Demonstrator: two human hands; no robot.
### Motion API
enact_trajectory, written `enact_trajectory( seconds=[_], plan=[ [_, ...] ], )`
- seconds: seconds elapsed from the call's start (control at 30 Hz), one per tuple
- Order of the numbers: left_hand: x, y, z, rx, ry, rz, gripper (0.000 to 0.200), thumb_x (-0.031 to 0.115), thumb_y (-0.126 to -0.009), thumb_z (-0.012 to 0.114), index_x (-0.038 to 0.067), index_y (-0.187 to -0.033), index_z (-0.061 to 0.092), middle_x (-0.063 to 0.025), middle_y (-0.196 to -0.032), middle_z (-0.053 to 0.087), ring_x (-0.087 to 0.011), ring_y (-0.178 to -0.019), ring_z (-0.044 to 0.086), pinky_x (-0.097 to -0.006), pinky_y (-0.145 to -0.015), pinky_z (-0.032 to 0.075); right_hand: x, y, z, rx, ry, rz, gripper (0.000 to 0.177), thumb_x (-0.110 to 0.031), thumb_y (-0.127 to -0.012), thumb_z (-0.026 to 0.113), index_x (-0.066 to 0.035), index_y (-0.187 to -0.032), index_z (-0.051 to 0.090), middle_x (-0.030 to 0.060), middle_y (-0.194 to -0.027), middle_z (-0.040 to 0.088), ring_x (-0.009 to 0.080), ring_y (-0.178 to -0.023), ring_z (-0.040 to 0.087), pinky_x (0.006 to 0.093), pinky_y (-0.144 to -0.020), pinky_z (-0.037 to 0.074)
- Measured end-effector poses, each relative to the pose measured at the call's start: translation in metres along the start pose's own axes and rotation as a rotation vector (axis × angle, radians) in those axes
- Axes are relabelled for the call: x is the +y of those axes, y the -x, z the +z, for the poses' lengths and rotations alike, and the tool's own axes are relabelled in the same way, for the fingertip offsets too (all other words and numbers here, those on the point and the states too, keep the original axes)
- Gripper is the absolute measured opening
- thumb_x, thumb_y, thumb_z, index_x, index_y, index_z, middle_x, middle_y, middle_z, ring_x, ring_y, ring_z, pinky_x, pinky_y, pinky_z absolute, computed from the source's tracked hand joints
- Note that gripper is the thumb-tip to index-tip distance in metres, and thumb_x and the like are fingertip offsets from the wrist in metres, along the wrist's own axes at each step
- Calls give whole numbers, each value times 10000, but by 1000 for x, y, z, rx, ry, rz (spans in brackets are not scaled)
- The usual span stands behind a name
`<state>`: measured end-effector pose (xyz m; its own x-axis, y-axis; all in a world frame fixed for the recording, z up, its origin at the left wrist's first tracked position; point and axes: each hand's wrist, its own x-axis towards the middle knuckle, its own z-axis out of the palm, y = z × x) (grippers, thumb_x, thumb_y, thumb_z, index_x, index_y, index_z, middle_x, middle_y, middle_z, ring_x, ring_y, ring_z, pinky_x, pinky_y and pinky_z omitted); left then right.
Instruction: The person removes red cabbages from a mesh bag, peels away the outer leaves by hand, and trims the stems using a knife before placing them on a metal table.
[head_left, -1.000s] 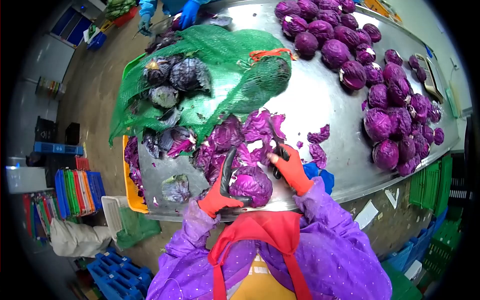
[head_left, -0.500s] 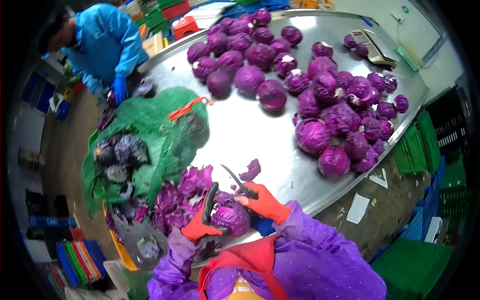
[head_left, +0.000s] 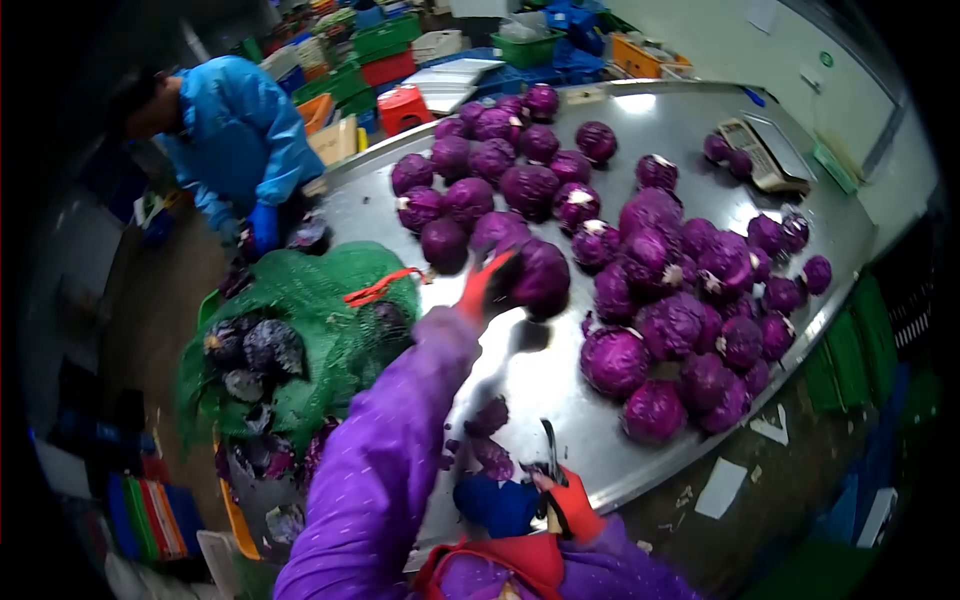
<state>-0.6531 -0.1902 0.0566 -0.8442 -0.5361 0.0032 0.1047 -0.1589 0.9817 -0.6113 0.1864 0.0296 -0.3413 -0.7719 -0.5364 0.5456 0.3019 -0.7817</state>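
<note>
My left hand (head_left: 488, 288), in a red and black glove, reaches out over the metal table (head_left: 440, 300) and grips the near left side of a red cabbage (head_left: 541, 278). A dark shadow lies on the metal below that cabbage. Near the front edge, my right hand (head_left: 572, 508), gloved alike, is closed on a knife (head_left: 550, 445) with its dark, curved blade pointing up. Left of the knife lie loose purple leaves (head_left: 490, 455) and a blue cloth-like item (head_left: 500, 505).
Many red cabbages (head_left: 675, 325) cover the middle and right. A green mesh bag (head_left: 330, 275) with cabbages lies left; a worker in a blue jacket (head_left: 240, 120) stands behind it. A scale (head_left: 765, 155) sits at the far right. Stacked crates (head_left: 385, 45) stand beyond.
My left hand has gone from the front edge out to the cabbages in the middle. The cabbage it held at the front is no longer there. My right hand has moved nearer my body, still with the knife.
</note>
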Motion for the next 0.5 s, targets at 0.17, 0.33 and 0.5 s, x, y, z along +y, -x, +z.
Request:
enact_trajectory(
  seconds=[0.17, 0.33, 0.5],
  plan=[
    [-71, -127, 0, 409, 335, 215, 450, 259, -864, 726, 46, -1227, 565, -113, -1106, 644, -179, -996, 625, -352, -866, 509, 1, 21, 7, 5, 21, 15, 257, -228, -924, 630, -18, -1069, 651, -24, -662, 557, 60, -503, 481, 230, -443, 352],
    [14, -18, 22, 457, 382, -10, 407, 311, -853, 718, 121, -1192, 595, -3, -971, 611, -116, -855, 588, -290, -731, 479, 2, 25, 9, -90, -6, 231, 244, -206, -913, 635, -53, -1098, 590, -12, -563, 500, 74, -361, 394, 247, -347, 268],
    [-13, 123, -111, 742, 128, 301, 503, 156, -859, 727, 69, -1316, 536, -50, -1102, 626, -125, -970, 578, -309, -833, 488, 43, 16, -10, -71, 176, 241, 327, -131, -865, 688, -73, -1169, 582, -9, -595, 522, 79, -391, 425, 240, -376, 297]
  ],
)
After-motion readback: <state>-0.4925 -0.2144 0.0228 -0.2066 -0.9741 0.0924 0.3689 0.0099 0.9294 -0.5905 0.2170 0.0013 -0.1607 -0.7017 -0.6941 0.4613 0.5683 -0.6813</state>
